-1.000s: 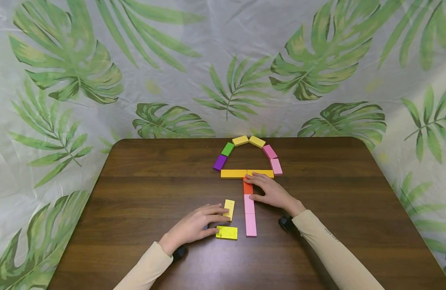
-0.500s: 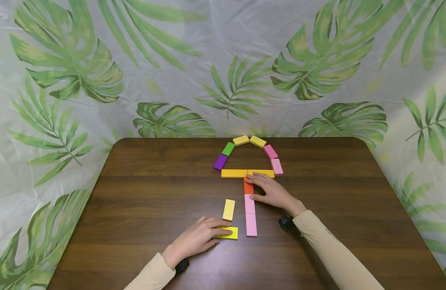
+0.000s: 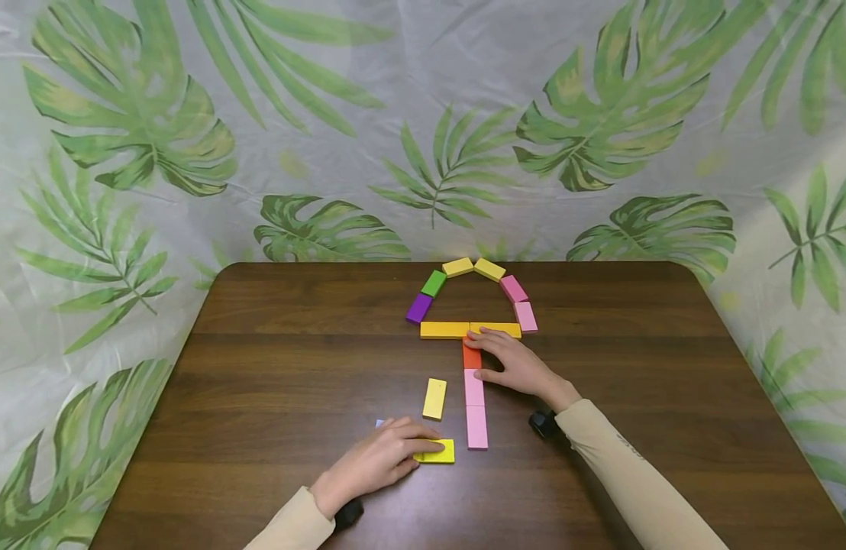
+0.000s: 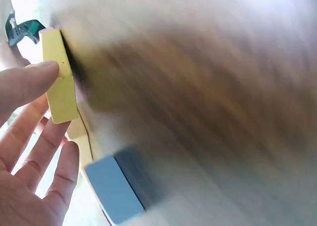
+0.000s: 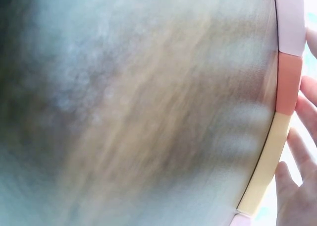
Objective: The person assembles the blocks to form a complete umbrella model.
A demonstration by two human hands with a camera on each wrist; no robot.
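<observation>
My left hand (image 3: 382, 458) pinches a bright yellow block (image 3: 445, 452) between thumb and fingers, low over the table. The left wrist view has the thumb against the side of this yellow block (image 4: 64, 99). A blue block (image 4: 114, 190) lies near those fingers; only a corner shows in the head view. A paler yellow block (image 3: 434, 399) lies just beyond the hand. My right hand (image 3: 515, 364) rests with fairly straight fingers on the red block (image 3: 472, 356) and the right orange-yellow block (image 3: 507, 330). Its thumb touches the upper pink block (image 3: 474, 388).
Two pink blocks continue the line below the red one, ending in the lower pink block (image 3: 476, 428). Above the orange-yellow row, an arch of purple (image 3: 419, 308), green (image 3: 434, 283), yellow and pink blocks stands near the far edge of the brown table (image 3: 292, 367).
My left hand has shifted from beside the two yellow blocks onto the bright one and drawn it slightly toward me. The right hand has stayed in place.
</observation>
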